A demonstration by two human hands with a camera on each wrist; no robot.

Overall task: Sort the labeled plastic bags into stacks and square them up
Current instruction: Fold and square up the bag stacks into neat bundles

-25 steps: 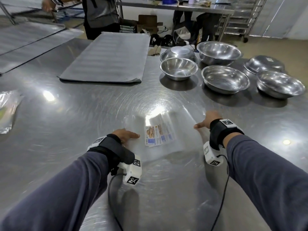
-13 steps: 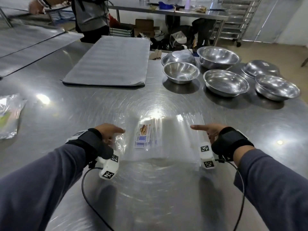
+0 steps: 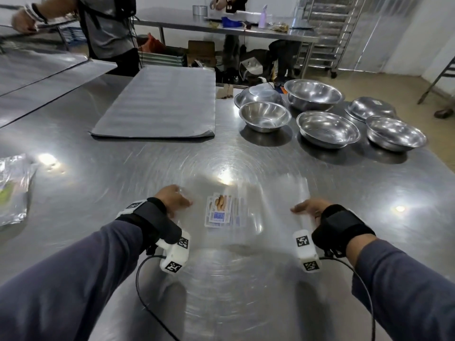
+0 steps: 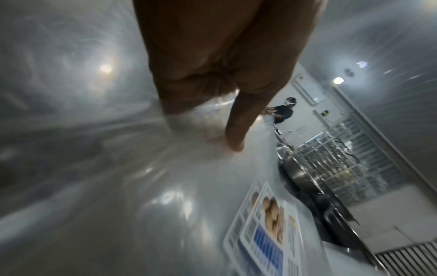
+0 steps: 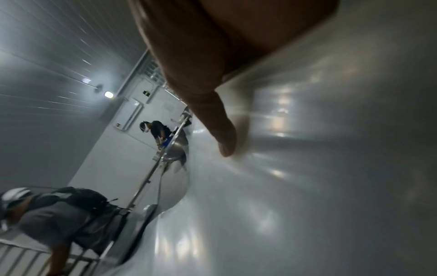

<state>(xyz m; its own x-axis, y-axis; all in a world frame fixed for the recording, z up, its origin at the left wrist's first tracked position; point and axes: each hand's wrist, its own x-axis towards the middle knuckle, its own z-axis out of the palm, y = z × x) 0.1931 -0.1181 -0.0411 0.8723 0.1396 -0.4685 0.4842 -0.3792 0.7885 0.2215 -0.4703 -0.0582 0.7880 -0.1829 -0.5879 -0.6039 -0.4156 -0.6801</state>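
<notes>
A stack of clear plastic bags [image 3: 270, 205] lies flat on the steel table [image 3: 123, 183] in front of me, with printed labels [image 3: 221, 210] fanned slightly near its left half. My left hand [image 3: 172, 199] rests against the stack's left edge, fingers relaxed. My right hand [image 3: 306, 207] rests edge-on against the right edge, fingers straight. In the left wrist view the left hand [image 4: 212, 78] touches the plastic with the thumb [image 4: 234, 134] stretched out, and the label [image 4: 269, 224] lies beside it. In the right wrist view the right hand's thumb [image 5: 220, 134] points across the glossy film.
More shiny bags [image 3: 12, 190] lie at the table's left edge. A grey sheet stack [image 3: 160, 104] lies at the back, several steel bowls [image 3: 327, 129] at the back right. A person [image 3: 108, 28] works at the far left table.
The skewed stack has been turned so that it lies straight in front of me. Both hands have shifted to its left and right sides and drawn it slightly closer.
</notes>
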